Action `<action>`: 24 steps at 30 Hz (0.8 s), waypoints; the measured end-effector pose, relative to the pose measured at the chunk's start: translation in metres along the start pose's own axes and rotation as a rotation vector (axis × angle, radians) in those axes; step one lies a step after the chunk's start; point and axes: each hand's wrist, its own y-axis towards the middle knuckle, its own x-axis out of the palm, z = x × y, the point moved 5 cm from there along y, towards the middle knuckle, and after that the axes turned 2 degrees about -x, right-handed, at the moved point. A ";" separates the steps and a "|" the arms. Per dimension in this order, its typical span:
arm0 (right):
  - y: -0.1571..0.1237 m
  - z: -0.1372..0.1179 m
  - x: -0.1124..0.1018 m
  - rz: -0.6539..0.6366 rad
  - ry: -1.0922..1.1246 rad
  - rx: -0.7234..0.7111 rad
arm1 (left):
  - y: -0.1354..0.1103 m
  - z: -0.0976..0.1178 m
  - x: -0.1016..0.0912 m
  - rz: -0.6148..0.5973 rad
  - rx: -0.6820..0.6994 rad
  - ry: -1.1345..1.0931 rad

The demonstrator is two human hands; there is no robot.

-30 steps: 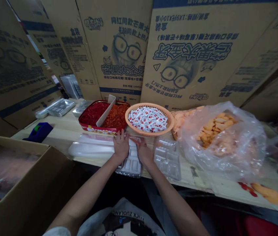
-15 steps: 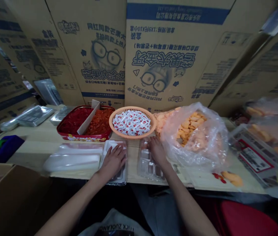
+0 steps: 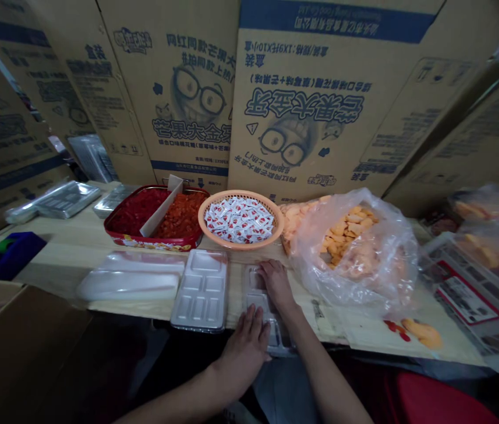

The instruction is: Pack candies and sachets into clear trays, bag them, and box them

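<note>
A clear plastic tray [image 3: 256, 280] with moulded compartments lies at the front edge of the table, partly covered by both hands. My right hand [image 3: 278, 288] reaches over its right side with bent fingers and grips it near the far end; the thumb is hidden. My left hand [image 3: 245, 350] rests on the tray's near left part, fingers stretched out and a little apart. Just left of it sits a stack of clear compartment trays [image 3: 200, 291]. Behind the hands stands an orange plastic basket [image 3: 240, 243] filled with small white-and-red sachets [image 3: 238, 219].
A red tin [image 3: 156, 241] holds red and orange pieces, split by a card divider. Clear sleeves [image 3: 132, 285] lie in front. At right are an open bag of orange sweets [image 3: 355, 253] and a clear box [image 3: 465, 294]. A blue tape dispenser [image 3: 9, 253] is at left; cartons [image 3: 320, 76] stand behind.
My left hand has left the tray stack and moved right onto the single tray. That tray has slid nearer to me, with my right hand on it.
</note>
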 end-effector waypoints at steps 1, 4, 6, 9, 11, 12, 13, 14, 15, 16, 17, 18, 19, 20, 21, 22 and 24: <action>0.000 0.001 -0.001 0.016 0.011 -0.004 | 0.001 -0.001 0.006 -0.003 0.002 -0.001; -0.001 0.002 -0.002 0.063 0.041 -0.017 | 0.002 -0.007 0.010 0.007 0.019 -0.015; -0.001 0.001 -0.001 0.083 0.057 -0.031 | 0.000 -0.011 0.011 0.000 0.015 -0.024; 0.000 0.000 0.000 0.093 0.068 -0.053 | -0.002 -0.014 0.016 -0.009 0.005 -0.045; 0.001 -0.001 0.001 0.086 0.063 -0.062 | -0.001 -0.016 0.020 -0.010 0.002 -0.064; 0.002 -0.002 0.001 0.082 0.057 -0.062 | -0.001 -0.017 0.022 -0.014 0.001 -0.073; 0.004 -0.001 0.002 0.076 0.049 -0.061 | 0.000 -0.017 0.022 -0.022 0.001 -0.080; 0.005 -0.001 0.003 0.068 0.042 -0.059 | 0.001 -0.018 0.023 -0.040 0.005 -0.085; 0.006 -0.001 0.004 0.056 0.038 -0.060 | 0.002 -0.018 0.022 -0.057 0.005 -0.086; 0.007 -0.001 0.005 0.041 0.036 -0.064 | 0.002 -0.019 0.021 -0.072 0.003 -0.084; 0.008 -0.002 0.006 0.026 0.037 -0.070 | 0.003 -0.018 0.019 -0.088 0.006 -0.081; 0.009 -0.002 0.006 0.012 0.040 -0.075 | 0.003 -0.018 0.017 -0.104 0.009 -0.078; 0.009 -0.002 0.006 0.003 0.043 -0.079 | 0.004 -0.018 0.014 -0.114 0.012 -0.076; 0.009 -0.002 0.006 0.000 0.046 -0.079 | 0.004 -0.017 0.012 -0.121 0.017 -0.078; 0.009 -0.002 0.005 0.003 0.049 -0.077 | 0.004 -0.017 0.010 -0.124 0.018 -0.081; 0.008 -0.003 0.004 0.007 0.051 -0.075 | 0.004 -0.017 0.008 -0.128 0.018 -0.085; 0.007 -0.003 0.003 0.014 0.057 -0.072 | 0.003 -0.017 0.006 -0.117 0.005 -0.089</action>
